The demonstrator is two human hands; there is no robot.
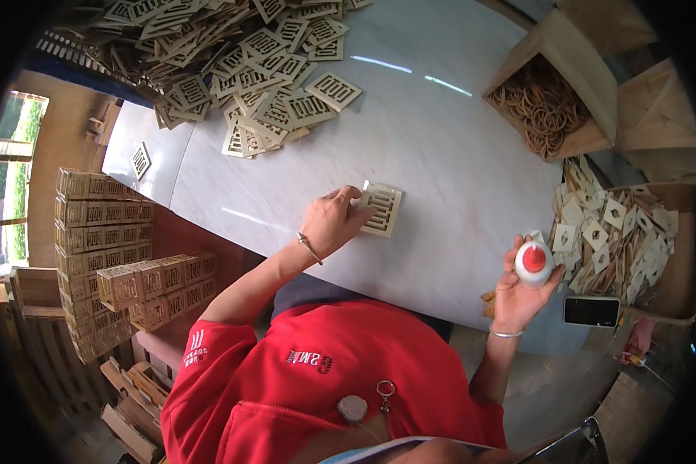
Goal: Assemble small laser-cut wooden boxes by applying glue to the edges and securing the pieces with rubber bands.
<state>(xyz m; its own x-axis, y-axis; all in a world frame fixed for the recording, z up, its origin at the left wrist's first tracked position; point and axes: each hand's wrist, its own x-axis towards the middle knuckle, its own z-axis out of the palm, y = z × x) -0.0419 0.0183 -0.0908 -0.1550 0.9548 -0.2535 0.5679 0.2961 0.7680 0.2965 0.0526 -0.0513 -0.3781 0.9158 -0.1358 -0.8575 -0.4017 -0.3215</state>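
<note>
A thin square wooden panel with cut-out slots [389, 211] lies on the table in front of me. My left hand [334, 223] holds its left edge, with the fingers closed at that side and partly over the slots. To the right, my right hand [516, 298] is wrapped round a white squeeze bottle with a red cap [533, 261]. The cap points up toward the view, and the bottle is apart from the panel. Just past the bottle, a heap of small pale wooden squares with holes [603, 232] fills a box.
A big pile of slotted panels [263, 85] covers the far left; one panel [140, 162] lies alone. A wooden box of rubber bands [545, 108] stands far right. A phone [591, 311] lies near my right hand. Stacked slotted boxes [104, 247] stand beyond the table's left edge.
</note>
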